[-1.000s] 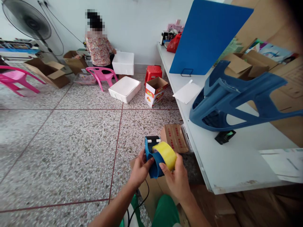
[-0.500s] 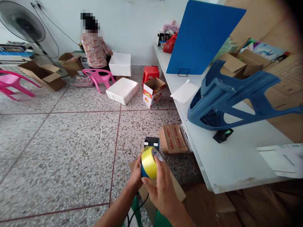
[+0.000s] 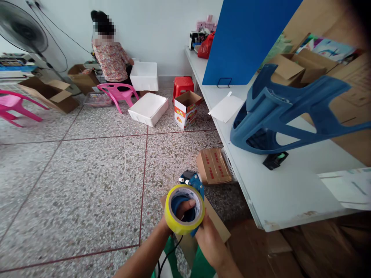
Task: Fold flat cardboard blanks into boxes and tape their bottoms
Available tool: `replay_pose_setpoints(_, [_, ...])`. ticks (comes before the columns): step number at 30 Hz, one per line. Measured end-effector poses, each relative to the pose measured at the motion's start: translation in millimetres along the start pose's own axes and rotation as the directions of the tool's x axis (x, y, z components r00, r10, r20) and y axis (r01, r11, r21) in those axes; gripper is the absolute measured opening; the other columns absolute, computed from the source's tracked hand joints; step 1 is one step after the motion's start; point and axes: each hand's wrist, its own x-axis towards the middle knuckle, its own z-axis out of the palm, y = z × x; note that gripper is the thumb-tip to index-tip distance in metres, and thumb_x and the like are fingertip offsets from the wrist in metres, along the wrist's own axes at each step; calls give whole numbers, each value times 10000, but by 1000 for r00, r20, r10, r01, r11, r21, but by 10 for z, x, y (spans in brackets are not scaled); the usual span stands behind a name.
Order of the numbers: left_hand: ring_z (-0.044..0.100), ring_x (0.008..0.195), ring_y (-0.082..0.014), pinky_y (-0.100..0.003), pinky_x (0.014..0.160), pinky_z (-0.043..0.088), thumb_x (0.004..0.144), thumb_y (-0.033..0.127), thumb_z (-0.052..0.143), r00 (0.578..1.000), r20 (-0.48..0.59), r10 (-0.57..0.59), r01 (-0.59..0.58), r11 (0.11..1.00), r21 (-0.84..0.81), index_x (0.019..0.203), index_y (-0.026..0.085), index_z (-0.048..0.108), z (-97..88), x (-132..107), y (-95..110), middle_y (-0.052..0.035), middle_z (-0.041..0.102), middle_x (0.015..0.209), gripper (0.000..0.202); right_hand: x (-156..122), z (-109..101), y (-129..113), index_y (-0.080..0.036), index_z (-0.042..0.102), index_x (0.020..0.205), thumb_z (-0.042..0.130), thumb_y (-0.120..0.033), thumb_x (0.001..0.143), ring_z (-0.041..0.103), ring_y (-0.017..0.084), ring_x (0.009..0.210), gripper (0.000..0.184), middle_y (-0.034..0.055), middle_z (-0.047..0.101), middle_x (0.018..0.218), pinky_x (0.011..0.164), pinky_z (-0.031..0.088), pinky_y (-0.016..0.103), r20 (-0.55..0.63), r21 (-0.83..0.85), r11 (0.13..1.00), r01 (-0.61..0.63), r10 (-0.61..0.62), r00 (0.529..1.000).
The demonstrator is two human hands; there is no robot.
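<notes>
Low in the middle of the view, both my hands hold a blue tape dispenser (image 3: 193, 181) with a yellow tape roll (image 3: 182, 209) mounted on it. The roll's open core faces me. My left hand (image 3: 185, 208) comes from behind, and its fingers show inside the core. My right hand (image 3: 209, 239) is wrapped round the dispenser's lower right side. A flat piece of cardboard (image 3: 216, 222) lies under my hands.
A white table (image 3: 278, 193) runs along the right, bearing an overturned blue plastic stool (image 3: 290, 112), a blue board (image 3: 246, 38), a small black device (image 3: 275, 159) and papers. On the floor are a sealed carton (image 3: 213, 165), foam boxes and pink chairs. A person (image 3: 111, 58) works at the back.
The dispenser has been turned in my hands: the roll's yellow outer face showed before, now its open core faces me. It sits slightly lower in view.
</notes>
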Motion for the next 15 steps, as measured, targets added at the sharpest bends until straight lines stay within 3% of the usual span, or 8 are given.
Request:
replay_pose_setpoints(5, [545,627,-154,-235,540,439,729,360,701,984,168,-60,30,984,178,860,173,707,17,-4,219,-19,643,719,228,-20,-14,-67,-263,655,1134,309,-658,888,627,258,1042,580,83,711,965,888,523,472,90,80,996,-26,19,996])
replay_pose_setpoints(8, [465,489,-121,-234,447,356,733,405,690,952,269,-146,87,972,220,780,172,701,13,-10,323,-2,571,568,237,-23,-42,-133,-237,629,1173,268,-682,883,639,268,1004,643,92,710,906,865,521,483,140,148,988,-51,30,990])
replay_pose_setpoints(12, [417,422,-116,-258,428,311,774,538,600,923,326,-203,148,971,187,614,178,647,4,-72,383,-11,503,472,397,-40,-47,-164,-189,579,1222,391,-684,843,650,274,958,651,120,696,967,847,522,450,266,293,938,-186,107,958])
replay_pose_setpoints(15, [417,471,-106,-247,463,316,768,502,625,934,321,-157,112,982,153,628,174,647,-25,-119,396,-6,506,513,358,-68,-84,-155,-202,570,1227,520,-595,829,626,266,1010,562,118,677,1063,877,508,431,281,302,925,-229,143,949])
